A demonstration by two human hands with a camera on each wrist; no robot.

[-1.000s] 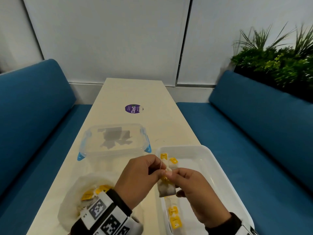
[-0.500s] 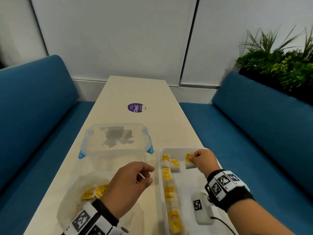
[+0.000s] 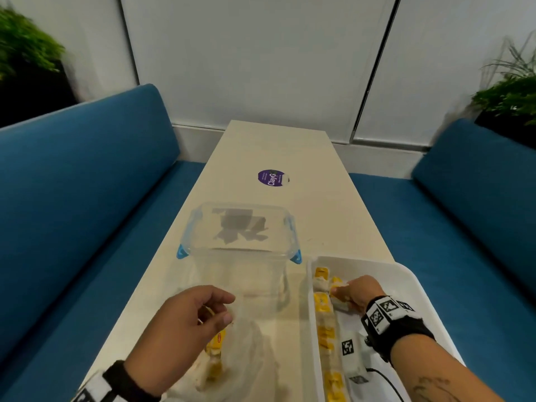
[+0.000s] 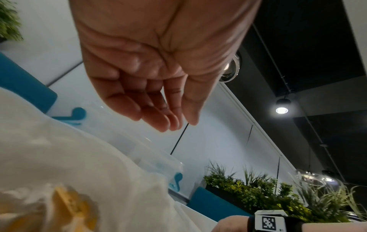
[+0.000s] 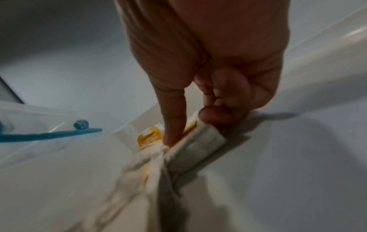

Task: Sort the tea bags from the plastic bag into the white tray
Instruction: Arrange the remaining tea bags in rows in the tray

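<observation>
Pinching a tea bag point(image 5: 195, 149) with our right hand point(image 3: 355, 291), we've got it down on the white tray point(image 3: 417, 285) floor beside the row of tea bags point(image 3: 324, 317) along its left wall. Our left hand point(image 3: 182, 326) hovers, fingers loosely curled and holding nothing, over the plastic bag point(image 3: 255, 355).

A clear plastic container point(image 3: 237, 236) with blue clips stands on the pale counter point(image 3: 333, 216), and past it lies a round purple sticker point(image 3: 271, 178) (its print reads "ClayG"). Blue benches point(image 3: 87, 198) flank the counter on both sides. Green plants point(image 3: 510, 97) rise behind each bench, against white wall panels point(image 3: 261, 53).
</observation>
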